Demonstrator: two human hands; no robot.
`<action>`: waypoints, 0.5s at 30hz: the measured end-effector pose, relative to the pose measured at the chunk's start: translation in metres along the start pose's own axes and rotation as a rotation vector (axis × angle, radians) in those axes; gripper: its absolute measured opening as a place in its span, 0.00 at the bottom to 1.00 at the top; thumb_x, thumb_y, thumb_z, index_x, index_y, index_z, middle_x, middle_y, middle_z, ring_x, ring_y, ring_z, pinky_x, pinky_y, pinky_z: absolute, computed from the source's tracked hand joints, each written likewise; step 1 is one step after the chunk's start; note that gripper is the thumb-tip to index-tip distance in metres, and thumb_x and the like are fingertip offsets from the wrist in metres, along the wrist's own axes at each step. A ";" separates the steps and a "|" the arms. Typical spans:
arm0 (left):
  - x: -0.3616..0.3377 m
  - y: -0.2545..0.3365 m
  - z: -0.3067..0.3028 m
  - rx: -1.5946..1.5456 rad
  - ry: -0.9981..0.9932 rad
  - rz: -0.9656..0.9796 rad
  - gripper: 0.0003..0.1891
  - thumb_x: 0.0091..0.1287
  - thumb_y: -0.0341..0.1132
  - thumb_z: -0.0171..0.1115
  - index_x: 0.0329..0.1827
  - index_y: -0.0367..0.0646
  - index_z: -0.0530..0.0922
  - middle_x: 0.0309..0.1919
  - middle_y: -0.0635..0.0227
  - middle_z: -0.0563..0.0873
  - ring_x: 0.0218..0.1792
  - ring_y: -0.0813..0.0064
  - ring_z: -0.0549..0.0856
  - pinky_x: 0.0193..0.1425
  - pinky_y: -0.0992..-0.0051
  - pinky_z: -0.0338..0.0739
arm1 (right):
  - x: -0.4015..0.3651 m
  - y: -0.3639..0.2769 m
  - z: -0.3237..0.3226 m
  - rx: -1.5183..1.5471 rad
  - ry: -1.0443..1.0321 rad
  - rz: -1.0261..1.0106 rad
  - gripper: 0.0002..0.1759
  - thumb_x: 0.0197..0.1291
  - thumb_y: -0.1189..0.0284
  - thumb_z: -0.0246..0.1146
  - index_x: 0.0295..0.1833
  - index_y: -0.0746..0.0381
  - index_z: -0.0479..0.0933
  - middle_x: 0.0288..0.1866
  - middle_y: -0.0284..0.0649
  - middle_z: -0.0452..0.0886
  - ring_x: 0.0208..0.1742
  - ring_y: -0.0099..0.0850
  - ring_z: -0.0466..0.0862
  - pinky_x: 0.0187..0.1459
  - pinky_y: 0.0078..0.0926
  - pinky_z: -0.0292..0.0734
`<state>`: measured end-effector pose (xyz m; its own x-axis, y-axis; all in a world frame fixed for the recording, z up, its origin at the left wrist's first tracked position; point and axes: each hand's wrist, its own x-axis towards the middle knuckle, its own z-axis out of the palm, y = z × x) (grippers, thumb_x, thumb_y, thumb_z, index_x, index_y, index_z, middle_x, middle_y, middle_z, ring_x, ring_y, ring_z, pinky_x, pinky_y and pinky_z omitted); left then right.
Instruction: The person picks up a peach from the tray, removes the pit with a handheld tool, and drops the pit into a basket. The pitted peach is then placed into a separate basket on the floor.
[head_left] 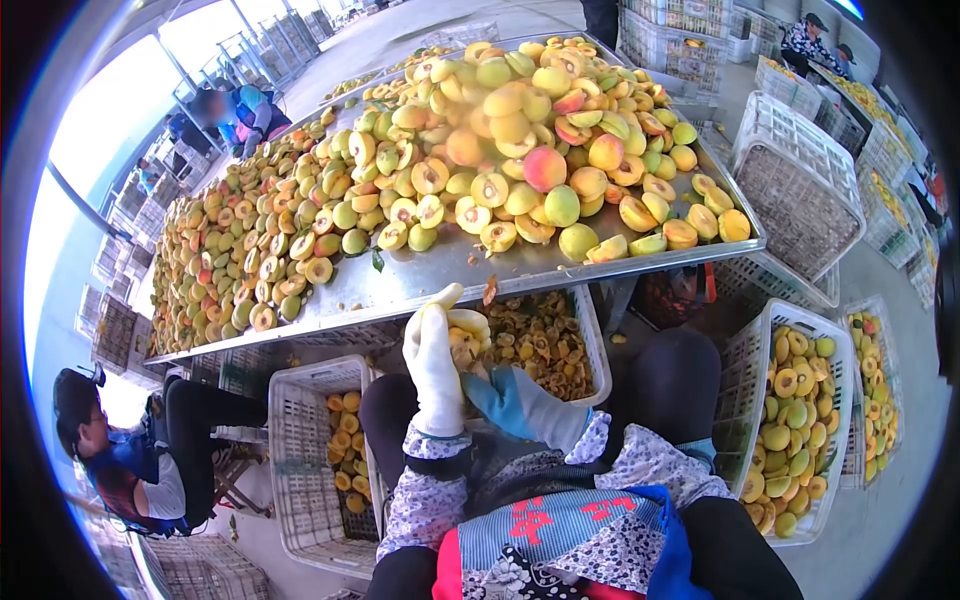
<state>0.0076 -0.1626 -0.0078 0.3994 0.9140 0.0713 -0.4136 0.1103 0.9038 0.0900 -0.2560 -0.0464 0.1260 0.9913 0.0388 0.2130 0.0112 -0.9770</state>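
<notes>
My left hand [433,362], in a white glove, is closed around a peach half [466,338] held above my lap. My right hand [512,402], in a blue glove, presses against the same fruit from the right; whether it holds a tool I cannot tell. Both hands hover over a white crate of peach pits [545,345] under the table edge. A metal table [440,270] in front of me is heaped with whole and halved peaches [500,130].
A white crate of halved peaches [800,420] stands at my right, another crate [310,450] with some halves at my left. A seated person [130,460] works at lower left. Empty crates [800,180] stack at right; other people sit farther back.
</notes>
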 end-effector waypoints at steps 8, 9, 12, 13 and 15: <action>-0.001 0.000 -0.002 -0.054 -0.079 -0.033 0.24 0.80 0.46 0.50 0.61 0.30 0.78 0.30 0.59 0.85 0.26 0.69 0.81 0.32 0.72 0.80 | -0.013 -0.034 -0.026 0.786 -0.386 0.554 0.26 0.73 0.46 0.55 0.41 0.60 0.78 0.19 0.33 0.74 0.19 0.25 0.72 0.20 0.27 0.67; -0.001 0.000 -0.002 -0.075 -0.085 -0.049 0.24 0.80 0.46 0.50 0.59 0.31 0.79 0.28 0.59 0.85 0.25 0.69 0.81 0.32 0.72 0.79 | -0.013 -0.031 -0.027 0.882 -0.434 0.555 0.26 0.73 0.45 0.55 0.40 0.58 0.76 0.19 0.29 0.70 0.17 0.21 0.67 0.18 0.24 0.61; 0.005 0.001 -0.007 0.069 -0.159 -0.067 0.23 0.79 0.46 0.51 0.57 0.32 0.81 0.27 0.60 0.85 0.24 0.70 0.81 0.31 0.74 0.78 | -0.011 -0.040 -0.020 0.771 -0.352 0.552 0.26 0.72 0.43 0.55 0.38 0.56 0.74 0.18 0.26 0.66 0.15 0.18 0.63 0.15 0.20 0.56; 0.006 0.002 -0.010 0.235 -0.225 -0.069 0.22 0.79 0.46 0.52 0.56 0.33 0.82 0.26 0.62 0.85 0.25 0.71 0.82 0.30 0.76 0.77 | -0.012 -0.046 -0.018 0.562 -0.227 0.546 0.27 0.72 0.42 0.55 0.37 0.56 0.74 0.18 0.25 0.66 0.14 0.18 0.63 0.15 0.20 0.55; 0.006 0.001 -0.009 0.210 -0.225 -0.108 0.22 0.79 0.46 0.52 0.56 0.33 0.82 0.26 0.62 0.85 0.25 0.71 0.82 0.31 0.76 0.77 | -0.013 -0.054 -0.023 0.595 -0.240 0.583 0.27 0.72 0.43 0.55 0.37 0.56 0.74 0.18 0.25 0.66 0.14 0.18 0.63 0.15 0.19 0.55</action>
<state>0.0024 -0.1534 -0.0097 0.6122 0.7896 0.0410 -0.1911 0.0974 0.9767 0.0993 -0.2721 0.0106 -0.1648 0.8603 -0.4825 -0.3728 -0.5072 -0.7770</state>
